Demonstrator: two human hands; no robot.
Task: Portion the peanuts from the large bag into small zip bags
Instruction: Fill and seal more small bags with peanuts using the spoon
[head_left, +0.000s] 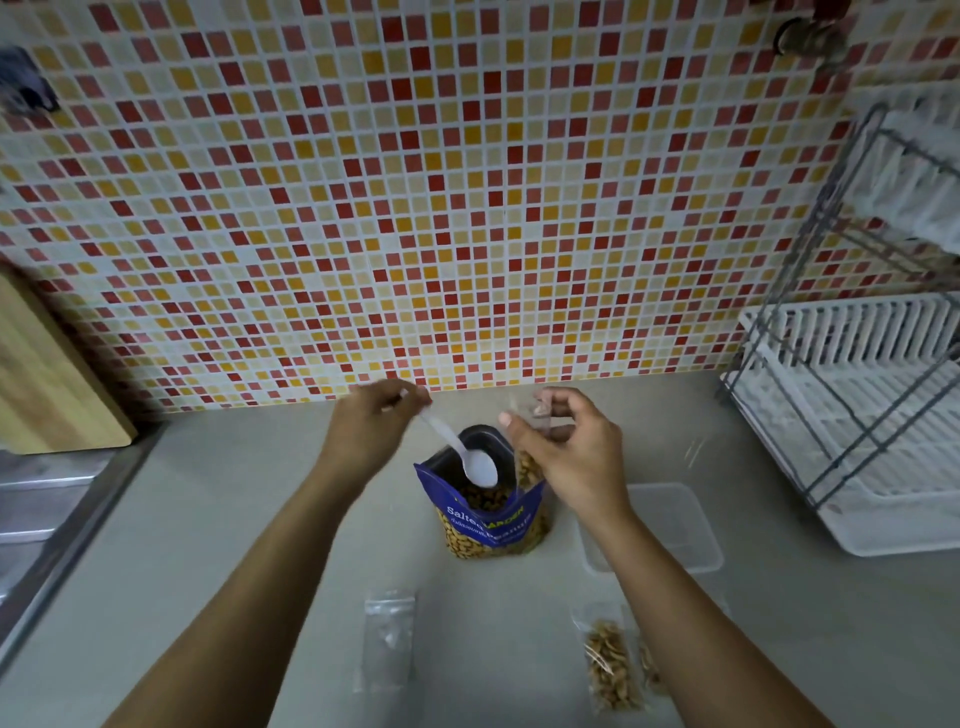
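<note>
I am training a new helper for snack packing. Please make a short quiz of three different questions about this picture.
1. True or false: the left hand holds a white spoon over the open peanut bag.
2. The right hand holds: A) a lid B) a small zip bag C) a knife.
3. Fill in: the empty zip bag lies on the ____.

Key: 1 true; 2 B; 3 counter.

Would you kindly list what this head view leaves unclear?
- White plastic spoon bowl: loaded or empty, too washed out.
- Small clear zip bag in the right hand: fill level hidden by fingers.
- Second filled zip bag: covered by the right forearm.
</note>
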